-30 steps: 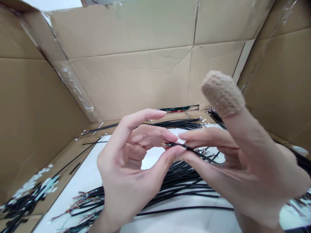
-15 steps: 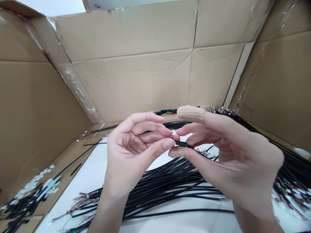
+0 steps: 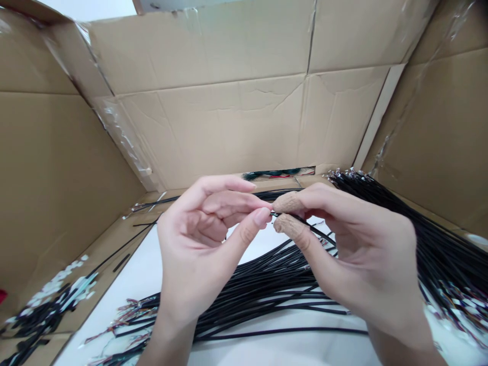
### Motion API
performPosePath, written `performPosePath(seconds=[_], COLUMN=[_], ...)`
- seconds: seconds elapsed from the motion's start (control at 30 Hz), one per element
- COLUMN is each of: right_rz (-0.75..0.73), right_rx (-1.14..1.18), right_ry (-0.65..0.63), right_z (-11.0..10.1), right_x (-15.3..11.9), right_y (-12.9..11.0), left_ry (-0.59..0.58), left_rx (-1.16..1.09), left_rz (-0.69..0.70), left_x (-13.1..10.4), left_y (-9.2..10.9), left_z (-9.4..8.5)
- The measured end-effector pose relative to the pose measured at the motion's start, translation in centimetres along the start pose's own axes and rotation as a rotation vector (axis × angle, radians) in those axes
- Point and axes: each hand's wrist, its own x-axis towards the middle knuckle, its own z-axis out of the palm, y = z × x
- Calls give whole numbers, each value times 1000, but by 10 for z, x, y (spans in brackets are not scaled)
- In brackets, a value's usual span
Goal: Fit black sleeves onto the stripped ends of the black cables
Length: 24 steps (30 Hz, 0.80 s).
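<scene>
A thin black cable point(image 3: 314, 230) runs out from between my hands toward the lower right. My right hand point(image 3: 354, 254) pinches it near its end between thumb and forefinger, both wrapped in tan finger covers. On the left, my left hand point(image 3: 213, 244) has its thumb and fingertips closed on the tip of the same cable, with the other fingers curled loosely. The very end is hidden by the fingertips. Beneath both hands lies a bundle of black cables point(image 3: 263, 284), with stripped coloured wire ends point(image 3: 133, 317) at its left.
Cardboard walls point(image 3: 229, 122) enclose the white work surface point(image 3: 290, 351). A thick stack of black cables point(image 3: 400, 218) lies along the right side. Short black pieces and white connectors point(image 3: 57, 300) are heaped at the left. Dark wires point(image 3: 278, 174) show through a slot at the back.
My right forefinger has come down from its raised position and now pinches against the thumb. The short black sleeve-like piece seen between the hands is now covered by fingers.
</scene>
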Motion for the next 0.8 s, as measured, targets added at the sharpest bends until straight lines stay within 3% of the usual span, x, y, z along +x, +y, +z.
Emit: performPosePath(seconds=[0.2, 0.43, 0.6, 0.73, 0.8], right_rz=[51, 26, -40, -56, -39], right_rx=[-99, -5, 8, 31, 58], right_ry=[-77, -36, -8, -3, 15], right_z=[-1, 1, 2, -1, -5], right_x=[0, 2, 3, 5, 6], right_y=[0, 3, 5, 6, 5], left_ry=[-36, -112, -71, -13, -97], left_rx=[26, 5, 56, 194, 282], left_rz=[60, 88, 120, -8, -120], left_x=[1, 3, 9, 27, 39], left_y=[-3, -4, -5, -30, -57], left_z=[-2, -4, -13, -27, -36])
